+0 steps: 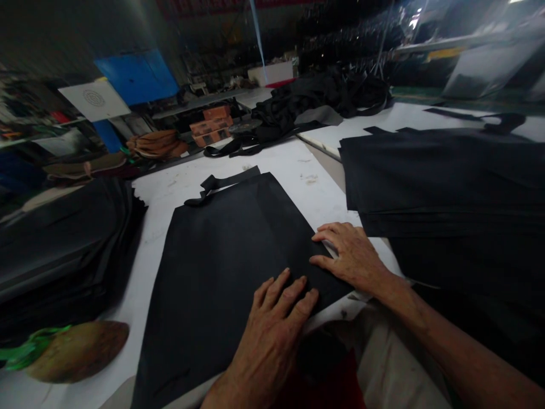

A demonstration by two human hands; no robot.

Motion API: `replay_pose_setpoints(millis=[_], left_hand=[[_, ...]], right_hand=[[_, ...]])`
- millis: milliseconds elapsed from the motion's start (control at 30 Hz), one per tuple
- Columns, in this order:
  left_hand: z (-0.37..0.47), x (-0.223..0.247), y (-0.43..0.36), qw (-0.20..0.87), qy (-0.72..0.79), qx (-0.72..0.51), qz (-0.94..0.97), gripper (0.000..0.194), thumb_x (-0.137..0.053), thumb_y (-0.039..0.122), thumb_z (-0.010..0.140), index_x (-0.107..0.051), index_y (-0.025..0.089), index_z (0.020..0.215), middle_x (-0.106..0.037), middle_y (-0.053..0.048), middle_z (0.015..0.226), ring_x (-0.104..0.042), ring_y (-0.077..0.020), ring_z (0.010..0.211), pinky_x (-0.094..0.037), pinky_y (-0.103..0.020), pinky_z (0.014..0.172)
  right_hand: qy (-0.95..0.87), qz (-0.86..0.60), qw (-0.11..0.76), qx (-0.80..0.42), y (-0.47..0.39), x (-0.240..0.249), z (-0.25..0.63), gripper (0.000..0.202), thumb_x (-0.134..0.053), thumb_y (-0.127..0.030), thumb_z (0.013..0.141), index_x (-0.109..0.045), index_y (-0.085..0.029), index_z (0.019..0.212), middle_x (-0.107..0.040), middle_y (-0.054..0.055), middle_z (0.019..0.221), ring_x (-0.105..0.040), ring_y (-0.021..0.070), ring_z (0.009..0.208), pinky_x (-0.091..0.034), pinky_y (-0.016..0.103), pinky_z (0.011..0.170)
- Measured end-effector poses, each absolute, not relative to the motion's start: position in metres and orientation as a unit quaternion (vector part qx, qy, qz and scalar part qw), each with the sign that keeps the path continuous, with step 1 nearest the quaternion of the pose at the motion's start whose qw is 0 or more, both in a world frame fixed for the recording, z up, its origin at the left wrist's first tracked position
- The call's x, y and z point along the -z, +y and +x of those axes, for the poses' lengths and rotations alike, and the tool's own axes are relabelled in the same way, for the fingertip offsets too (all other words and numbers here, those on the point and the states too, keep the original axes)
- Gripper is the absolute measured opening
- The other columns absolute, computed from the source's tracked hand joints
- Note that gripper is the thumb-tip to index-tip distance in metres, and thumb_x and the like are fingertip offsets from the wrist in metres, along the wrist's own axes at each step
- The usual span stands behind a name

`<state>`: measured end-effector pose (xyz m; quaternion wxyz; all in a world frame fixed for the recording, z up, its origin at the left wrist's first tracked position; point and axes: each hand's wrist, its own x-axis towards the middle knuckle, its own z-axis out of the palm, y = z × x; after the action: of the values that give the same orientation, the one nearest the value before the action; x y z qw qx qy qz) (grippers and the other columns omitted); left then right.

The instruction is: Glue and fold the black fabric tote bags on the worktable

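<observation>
A flat black fabric panel, bag-like in shape, [217, 250] lies in front of me on the white tabletop [293, 162]. At its far edge a black strap [230, 180] sticks out, partly folded over. My left hand [276, 318] rests on the near part of the panel, palm down with the fingers stretched out. Along the panel's right edge is my right hand [349, 253], thumb and fingers apart, fingertips touching the cloth. A strip of white table shows between that thumb and forefinger.
Stacked black fabric pieces stand at left [63, 244] and right [447, 182]. Near the left front lies a brown oval object [80, 349] with green material tied to it. Farther back are a heap of black straps [319, 96], orange-brown blocks [213, 126] and a brown bundle [157, 144].
</observation>
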<state>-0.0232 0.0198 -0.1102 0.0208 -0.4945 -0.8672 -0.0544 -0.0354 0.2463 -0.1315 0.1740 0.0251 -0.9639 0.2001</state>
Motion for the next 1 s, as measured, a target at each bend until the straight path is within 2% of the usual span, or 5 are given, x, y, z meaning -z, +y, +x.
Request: replay_pose_setpoints(millis=[200, 567, 800, 1000], left_hand=[[-0.024, 0.115, 0.018, 0.023, -0.864, 0.038, -0.502, 0.06, -0.046, 0.003, 0.078, -0.042, 0.031, 0.131, -0.05, 0.002, 0.134, -0.038, -0.0267, 0.127, -0.04, -0.048, 0.097], [-0.028, 0.121, 0.013, 0.039, -0.859, 0.057, -0.508, 0.056, -0.047, 0.003, 0.08, -0.045, 0.03, 0.128, -0.053, 0.001, 0.131, -0.04, -0.0259, 0.125, -0.042, -0.047, 0.095], [-0.029, 0.121, 0.012, 0.038, -0.854, 0.051, -0.517, 0.052, -0.044, 0.007, 0.084, -0.045, 0.03, 0.13, -0.052, -0.003, 0.131, -0.04, -0.0255, 0.126, -0.042, -0.045, 0.096], [-0.03, 0.124, 0.01, 0.041, -0.853, 0.047, -0.518, 0.057, -0.046, 0.007, 0.083, -0.04, 0.032, 0.133, -0.053, -0.002, 0.13, -0.04, -0.0258, 0.126, -0.042, -0.045, 0.097]], right_hand=[[-0.965, 0.026, 0.163, -0.204, 0.246, 0.13, -0.035, 0.035, -0.07, -0.044, 0.071, -0.062, -0.025, 0.099, -0.061, 0.004, 0.111, -0.053, 0.0259, 0.1, -0.036, 0.041, 0.086], [-0.963, 0.02, 0.167, -0.212, 0.244, 0.128, -0.035, 0.037, -0.072, -0.046, 0.07, -0.062, -0.024, 0.098, -0.06, 0.004, 0.111, -0.052, 0.0255, 0.101, -0.036, 0.041, 0.085], [-0.962, 0.014, 0.164, -0.217, 0.244, 0.126, -0.035, 0.037, -0.072, -0.046, 0.069, -0.062, -0.024, 0.098, -0.061, 0.004, 0.109, -0.053, 0.0258, 0.099, -0.036, 0.041, 0.085], [-0.961, 0.016, 0.159, -0.224, 0.243, 0.125, -0.034, 0.038, -0.072, -0.046, 0.069, -0.062, -0.024, 0.098, -0.061, 0.004, 0.11, -0.052, 0.0259, 0.1, -0.036, 0.041, 0.086]])
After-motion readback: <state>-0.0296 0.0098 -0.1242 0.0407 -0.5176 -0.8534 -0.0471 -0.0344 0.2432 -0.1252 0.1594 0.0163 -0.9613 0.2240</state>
